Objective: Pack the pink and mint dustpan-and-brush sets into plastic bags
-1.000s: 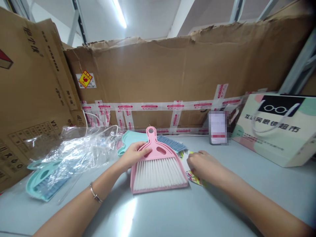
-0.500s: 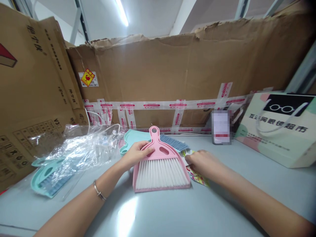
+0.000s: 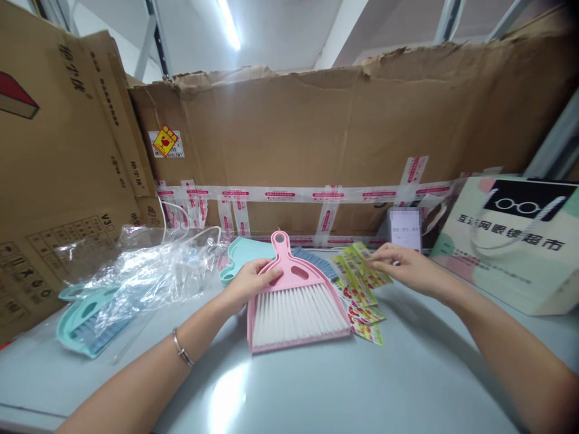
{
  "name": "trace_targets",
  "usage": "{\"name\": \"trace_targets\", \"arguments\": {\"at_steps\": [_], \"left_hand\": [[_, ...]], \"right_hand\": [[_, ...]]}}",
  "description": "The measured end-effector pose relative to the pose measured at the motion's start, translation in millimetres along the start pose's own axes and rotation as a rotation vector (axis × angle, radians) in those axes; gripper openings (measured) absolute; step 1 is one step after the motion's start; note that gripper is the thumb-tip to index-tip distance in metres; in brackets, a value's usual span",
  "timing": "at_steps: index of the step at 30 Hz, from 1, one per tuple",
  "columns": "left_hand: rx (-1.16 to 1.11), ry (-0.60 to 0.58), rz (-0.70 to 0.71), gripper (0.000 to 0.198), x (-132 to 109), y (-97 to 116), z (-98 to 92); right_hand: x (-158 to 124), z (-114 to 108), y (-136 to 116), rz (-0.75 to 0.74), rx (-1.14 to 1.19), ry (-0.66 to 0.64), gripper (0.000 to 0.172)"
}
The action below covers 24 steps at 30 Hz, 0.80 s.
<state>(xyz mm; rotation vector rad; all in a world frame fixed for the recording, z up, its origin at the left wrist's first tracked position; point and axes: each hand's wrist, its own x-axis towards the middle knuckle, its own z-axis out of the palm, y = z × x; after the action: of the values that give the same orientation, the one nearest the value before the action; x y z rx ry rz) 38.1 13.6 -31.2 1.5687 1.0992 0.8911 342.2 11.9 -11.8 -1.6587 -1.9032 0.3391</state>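
A pink hand brush [image 3: 296, 316] with white bristles lies nested in a matching pink dustpan [image 3: 294, 348], handle pointing away from me. My left hand [image 3: 253, 280] is closed on the set's left side below the handle, thumb on top. At the set's right edge, my right hand [image 3: 402, 265] pinches a strip of yellow-green printed packets or labels [image 3: 357, 274]; which they are I cannot tell. More of these fan out beside the bristles. Behind the pink set lie a teal dustpan [image 3: 248, 250] and a blue-bristled brush [image 3: 314, 260], both partly covered.
On the left, clear plastic wrapping [image 3: 172, 259] partly covers another teal dustpan and brush [image 3: 88, 319]. A phone [image 3: 406, 229] leans at the back right, near a paper gift bag [image 3: 506, 253]. Large cardboard boxes [image 3: 289, 132] wall off the back and left of the grey table [image 3: 362, 392].
My right hand has moved up and to the right, and the yellow-green strip now shows spread out beneath it. My left hand keeps its hold on the pink set, which has barely shifted.
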Motion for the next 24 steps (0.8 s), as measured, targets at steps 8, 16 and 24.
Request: {"name": "trace_targets", "arguments": {"at_steps": [8,16,24], "left_hand": [[-0.159,0.077,-0.081,0.038,-2,3,2.6],[-0.754,0.268,-0.228,0.023,0,10,11.1],[-0.794,0.068,-0.144,0.045,-10,17,25.0]], "right_hand": [[4,-2,7,0.202,0.803,0.410,0.019],[-26,50,-64,0.197,1.099,-0.029,0.040],[-41,79,-83,0.228,1.030,-0.075,0.043]]}}
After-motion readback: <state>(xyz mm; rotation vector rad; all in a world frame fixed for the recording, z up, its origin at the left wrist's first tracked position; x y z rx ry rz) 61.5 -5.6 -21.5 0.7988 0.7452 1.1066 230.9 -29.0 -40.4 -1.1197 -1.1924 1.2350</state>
